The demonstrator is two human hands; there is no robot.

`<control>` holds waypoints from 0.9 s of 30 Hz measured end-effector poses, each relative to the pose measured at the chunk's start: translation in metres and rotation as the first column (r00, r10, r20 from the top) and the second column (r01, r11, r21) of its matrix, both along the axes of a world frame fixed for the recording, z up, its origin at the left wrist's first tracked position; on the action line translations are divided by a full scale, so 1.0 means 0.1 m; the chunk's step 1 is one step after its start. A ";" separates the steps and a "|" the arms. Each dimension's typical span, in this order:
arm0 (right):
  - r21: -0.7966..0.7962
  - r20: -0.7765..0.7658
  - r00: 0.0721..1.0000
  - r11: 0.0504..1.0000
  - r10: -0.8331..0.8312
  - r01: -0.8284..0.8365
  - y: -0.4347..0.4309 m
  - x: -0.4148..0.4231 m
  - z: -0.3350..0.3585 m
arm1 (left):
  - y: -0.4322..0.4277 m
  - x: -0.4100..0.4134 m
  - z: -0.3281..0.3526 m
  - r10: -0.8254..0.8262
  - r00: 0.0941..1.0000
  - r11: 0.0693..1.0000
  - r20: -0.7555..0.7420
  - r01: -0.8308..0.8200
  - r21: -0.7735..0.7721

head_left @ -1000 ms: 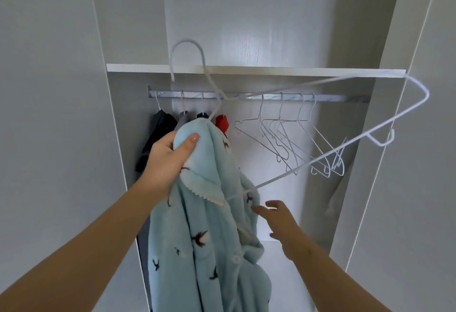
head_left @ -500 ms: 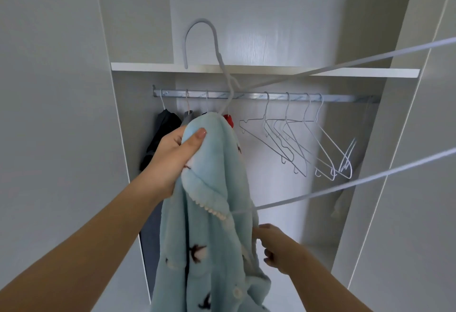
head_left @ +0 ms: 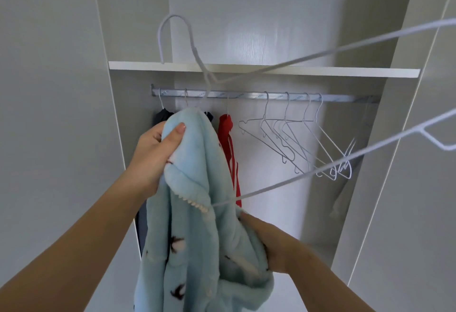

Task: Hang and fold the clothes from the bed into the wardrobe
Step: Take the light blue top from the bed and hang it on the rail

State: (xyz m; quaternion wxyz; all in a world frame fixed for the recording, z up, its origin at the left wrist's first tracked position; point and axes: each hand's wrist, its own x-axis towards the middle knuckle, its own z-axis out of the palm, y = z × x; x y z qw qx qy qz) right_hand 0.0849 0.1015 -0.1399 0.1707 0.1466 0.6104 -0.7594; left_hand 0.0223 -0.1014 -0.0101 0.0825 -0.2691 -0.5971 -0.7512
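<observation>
"Where's the blue fleece robe [head_left: 195, 225]?"
"Held up before the open wardrobe [head_left: 271, 71], just below the rail [head_left: 246, 95]. The left grip [head_left: 153, 153] clasps its collar, where the white hanger [head_left: 320, 53] runs into the cloth."
"And the right grip [head_left: 269, 245]?"
"Bunched round the robe's lower folds. Behind, a red garment [head_left: 228, 136] and empty hangers [head_left: 296, 139] hang on the rail."

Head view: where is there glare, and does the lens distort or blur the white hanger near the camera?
Head view: a soft glare patch sits on the wardrobe back panel above the shelf; the wide lens stretches the white hanger, whose arms run off the right edge and look slightly soft; the blue fleece garment is fairly sharp.
</observation>
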 end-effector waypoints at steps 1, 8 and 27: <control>-0.020 -0.041 0.997 0.998 0.061 -0.062 -0.03 0.02 0.00 | -0.01 -0.01 0.00 0.005 1.000 1.000 0.007 -0.005 0.011; 0.455 0.042 0.968 0.858 0.247 -0.239 -0.31 0.04 -0.05 | -0.05 -0.04 0.00 0.029 0.997 0.994 0.068 -0.036 0.102; 0.120 -0.175 0.934 0.934 -0.312 0.335 0.14 -0.07 -0.18 | -0.29 -0.09 -0.21 0.126 0.992 0.992 0.018 -0.125 -0.034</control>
